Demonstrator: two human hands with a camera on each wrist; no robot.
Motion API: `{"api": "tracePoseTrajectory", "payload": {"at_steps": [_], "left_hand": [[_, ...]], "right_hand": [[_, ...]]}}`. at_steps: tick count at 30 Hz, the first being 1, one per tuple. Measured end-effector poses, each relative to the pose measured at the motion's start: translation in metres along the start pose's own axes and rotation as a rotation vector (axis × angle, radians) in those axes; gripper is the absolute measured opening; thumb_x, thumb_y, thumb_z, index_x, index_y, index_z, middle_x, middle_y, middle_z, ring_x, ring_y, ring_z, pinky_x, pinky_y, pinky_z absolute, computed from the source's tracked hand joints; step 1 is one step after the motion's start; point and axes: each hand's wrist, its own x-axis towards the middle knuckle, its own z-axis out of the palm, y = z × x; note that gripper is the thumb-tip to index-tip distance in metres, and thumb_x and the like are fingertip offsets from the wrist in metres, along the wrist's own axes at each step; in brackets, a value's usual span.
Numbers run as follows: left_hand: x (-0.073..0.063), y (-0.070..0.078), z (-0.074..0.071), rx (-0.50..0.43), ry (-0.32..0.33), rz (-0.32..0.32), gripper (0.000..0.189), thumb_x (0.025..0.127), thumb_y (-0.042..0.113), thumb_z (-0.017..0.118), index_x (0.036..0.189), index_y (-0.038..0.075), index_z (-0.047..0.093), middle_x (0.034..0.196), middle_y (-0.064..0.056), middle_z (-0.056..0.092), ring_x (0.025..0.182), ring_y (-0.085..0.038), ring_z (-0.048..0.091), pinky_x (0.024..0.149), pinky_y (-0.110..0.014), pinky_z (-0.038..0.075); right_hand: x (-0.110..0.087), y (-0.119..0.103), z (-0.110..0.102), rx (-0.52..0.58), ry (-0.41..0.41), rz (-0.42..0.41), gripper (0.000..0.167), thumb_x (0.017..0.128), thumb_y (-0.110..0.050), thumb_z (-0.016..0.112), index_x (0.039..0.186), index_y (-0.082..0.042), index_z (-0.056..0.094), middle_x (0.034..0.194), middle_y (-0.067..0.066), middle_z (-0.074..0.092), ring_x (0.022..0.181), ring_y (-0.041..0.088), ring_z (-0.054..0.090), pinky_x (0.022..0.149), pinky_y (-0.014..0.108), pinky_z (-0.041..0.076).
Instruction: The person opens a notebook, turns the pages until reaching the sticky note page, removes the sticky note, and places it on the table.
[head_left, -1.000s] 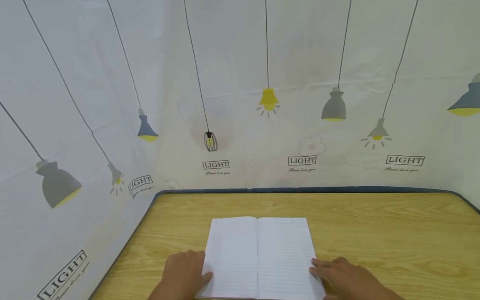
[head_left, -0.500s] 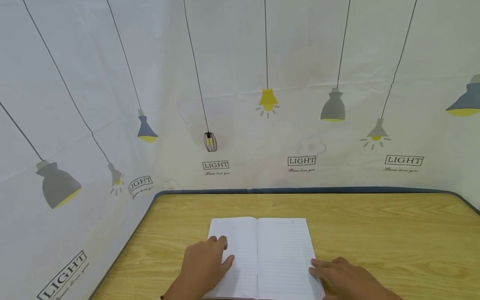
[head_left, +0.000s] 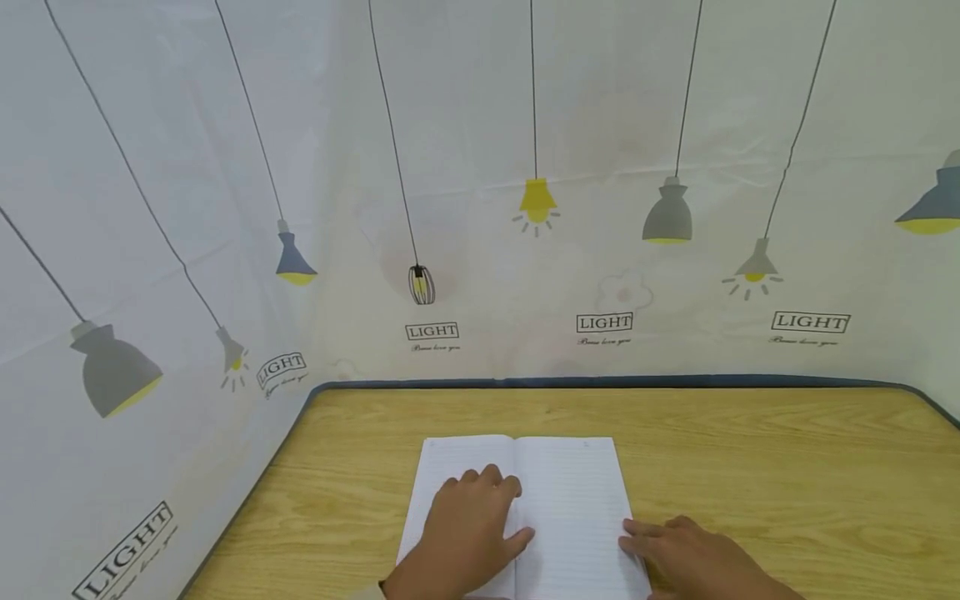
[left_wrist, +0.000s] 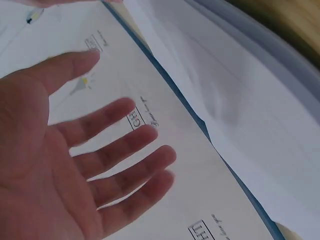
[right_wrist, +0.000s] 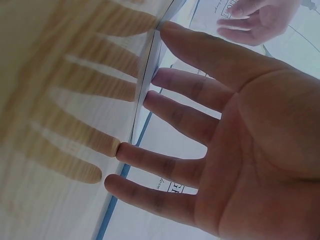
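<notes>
An open lined notebook (head_left: pixel 573 483) lies flat on the wooden table, its centre fold pointing away from me. Over its left page and fold hovers my left hand (head_left: pixel 468 529), palm down. In the left wrist view that hand's fingers (left_wrist: pixel 125 150) are spread and relaxed with nothing in them, and white pages (left_wrist: pixel 250 100) rise beside them. At the notebook's right edge rests my right hand (head_left: pixel 693 554). The right wrist view shows its fingers (right_wrist: pixel 185 120) nearly straight, thumb and fingertips right at the notebook's edge and the tabletop. The left hand covers the lower left page partly.
The wooden table (head_left: pixel 787 467) extends to both sides of the notebook. A dark blue edge strip (head_left: pixel 600 381) runs along its back. Behind and to the left hangs a pale curtain (head_left: pixel 480 125) printed with lamps and the word LIGHT.
My left hand has left the notebook's left edge and moved right across the left page to the fold. The right hand and the notebook have stayed in place.
</notes>
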Motion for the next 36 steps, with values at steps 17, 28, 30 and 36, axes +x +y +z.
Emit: {"api": "tracePoseTrajectory", "payload": {"at_steps": [17, 28, 30, 36], "left_hand": [[0.009, 0.013, 0.019, -0.167, -0.421, 0.101, 0.070, 0.076, 0.062, 0.077, 0.137, 0.037, 0.056, 0.149, 0.004, 0.051, 0.137, -0.038, 0.049, 0.097, -0.058, 0.050], [0.008, 0.010, 0.024, -0.219, -0.428, 0.110, 0.073, 0.074, 0.067, 0.076, 0.138, 0.038, 0.054, 0.149, 0.005, 0.050, 0.135, -0.035, 0.051, 0.095, -0.058, 0.051], [0.008, 0.010, 0.024, -0.226, -0.429, 0.115, 0.072, 0.075, 0.066, 0.076, 0.138, 0.039, 0.054, 0.149, 0.006, 0.050, 0.135, -0.035, 0.051, 0.094, -0.058, 0.051], [0.007, 0.008, 0.025, -0.209, -0.410, 0.128, 0.067, 0.079, 0.063, 0.074, 0.138, 0.038, 0.054, 0.149, 0.006, 0.050, 0.135, -0.036, 0.051, 0.093, -0.057, 0.052]], "right_hand": [[0.001, 0.001, -0.002, 0.040, -0.011, -0.003, 0.070, 0.072, -0.060, 0.079, 0.127, -0.018, 0.069, 0.136, 0.009, 0.064, 0.109, 0.038, 0.062, 0.077, 0.056, 0.055], [0.000, 0.000, -0.005, 0.039, -0.035, 0.010, 0.073, 0.071, -0.062, 0.079, 0.128, -0.017, 0.068, 0.137, 0.008, 0.064, 0.108, 0.037, 0.062, 0.077, 0.055, 0.055], [0.000, -0.001, -0.005, 0.052, -0.048, 0.034, 0.072, 0.071, -0.060, 0.081, 0.128, -0.018, 0.069, 0.138, 0.007, 0.063, 0.109, 0.035, 0.061, 0.079, 0.056, 0.055], [0.002, -0.005, -0.007, 0.067, -0.066, 0.073, 0.073, 0.069, -0.059, 0.083, 0.128, -0.019, 0.069, 0.138, 0.006, 0.063, 0.112, 0.034, 0.060, 0.082, 0.058, 0.054]]}}
